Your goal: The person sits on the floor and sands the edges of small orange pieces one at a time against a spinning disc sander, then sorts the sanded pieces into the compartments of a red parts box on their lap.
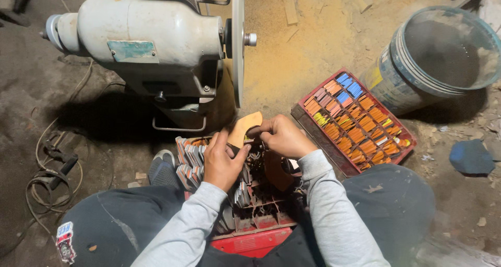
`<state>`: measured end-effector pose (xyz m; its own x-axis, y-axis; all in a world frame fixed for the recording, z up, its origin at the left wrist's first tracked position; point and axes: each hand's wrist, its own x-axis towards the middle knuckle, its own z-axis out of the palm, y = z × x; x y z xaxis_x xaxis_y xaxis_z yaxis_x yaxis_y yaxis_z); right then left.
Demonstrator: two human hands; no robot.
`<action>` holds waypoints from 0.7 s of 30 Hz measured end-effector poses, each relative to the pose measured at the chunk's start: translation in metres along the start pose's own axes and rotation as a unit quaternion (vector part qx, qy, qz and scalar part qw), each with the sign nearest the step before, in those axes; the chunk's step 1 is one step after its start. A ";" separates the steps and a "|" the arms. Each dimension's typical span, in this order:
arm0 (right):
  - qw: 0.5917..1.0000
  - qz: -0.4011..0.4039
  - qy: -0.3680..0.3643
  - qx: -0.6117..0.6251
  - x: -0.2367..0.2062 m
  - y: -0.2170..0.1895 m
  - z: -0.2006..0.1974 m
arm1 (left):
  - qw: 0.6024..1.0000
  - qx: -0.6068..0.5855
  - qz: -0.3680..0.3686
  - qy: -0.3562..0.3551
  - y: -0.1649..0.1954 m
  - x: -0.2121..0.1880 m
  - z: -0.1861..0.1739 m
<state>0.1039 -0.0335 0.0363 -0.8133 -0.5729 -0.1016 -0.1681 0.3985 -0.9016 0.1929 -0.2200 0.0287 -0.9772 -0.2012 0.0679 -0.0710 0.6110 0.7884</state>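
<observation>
Hands grip one tan wooden piece (244,128) together, left hand (222,162) closed low, right hand (282,136) pinching its edge, just below the grinder disc (238,42); judged step: presentation to disc, requiring steady alignment.

The person's left hand (222,162) and right hand (282,136) meet on a flat wooden piece (244,128), above a crate of stacked pieces (245,194) between the knees. Just beyond stands a motor (141,37) with its sanding disc (238,42) on the right. A crate of sorted pieces (355,123) lies right of the hands, a bucket (438,58) behind it. Cables (49,178) lie at the left.
</observation>
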 end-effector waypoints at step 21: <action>0.955 0.220 0.048 -0.195 -0.053 0.070 -0.027 | 0.965 -0.050 0.004 -0.258 0.000 0.004 0.005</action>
<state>0.1204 0.0446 -0.0101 -0.8972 -0.2283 -0.3781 0.0217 0.8322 -0.5541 0.1877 -0.2174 0.0259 -0.9488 0.2274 -0.2193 -0.0691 0.5281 0.8464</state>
